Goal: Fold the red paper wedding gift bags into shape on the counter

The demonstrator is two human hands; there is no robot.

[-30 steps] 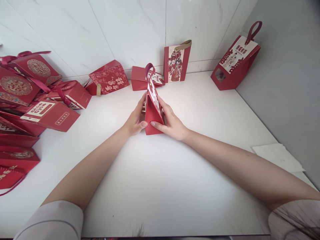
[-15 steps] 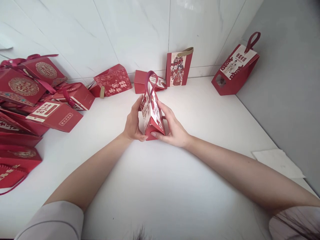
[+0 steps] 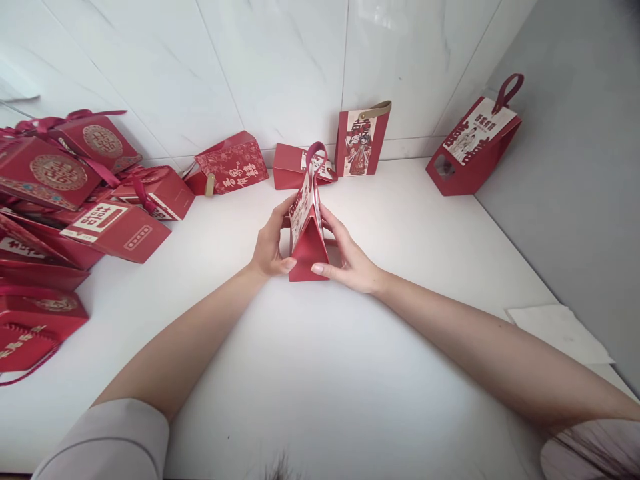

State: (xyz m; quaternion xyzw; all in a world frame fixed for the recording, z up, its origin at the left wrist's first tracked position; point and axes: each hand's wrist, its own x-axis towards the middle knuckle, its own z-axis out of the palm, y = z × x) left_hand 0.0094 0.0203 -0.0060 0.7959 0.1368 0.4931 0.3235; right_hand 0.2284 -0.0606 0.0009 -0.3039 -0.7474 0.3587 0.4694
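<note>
A red gift box [image 3: 309,250] with a peaked top and a dark red loop handle stands upright on the white table, its triangular end facing me. Printed white panels cover its sloping sides. My left hand [image 3: 273,243] grips its left side, thumb on the near edge and fingers reaching round behind. From the right, my right hand [image 3: 350,260] holds the same box, its thumb against the lower front corner. The far fingertips of both hands are partly hidden by the box.
Several red gift boxes [image 3: 117,230] with ribbons are heaped at the left. Along the tiled wall lie a patterned box [image 3: 233,163] and a small red box [image 3: 290,170]. A box with a gold strap [image 3: 363,143] and a handled box [image 3: 473,150] stand farther right. White paper [image 3: 560,330] lies right.
The gift box between my hands has turned, so its plain red end now faces me more squarely and stands more upright. The whole view has shifted slightly.
</note>
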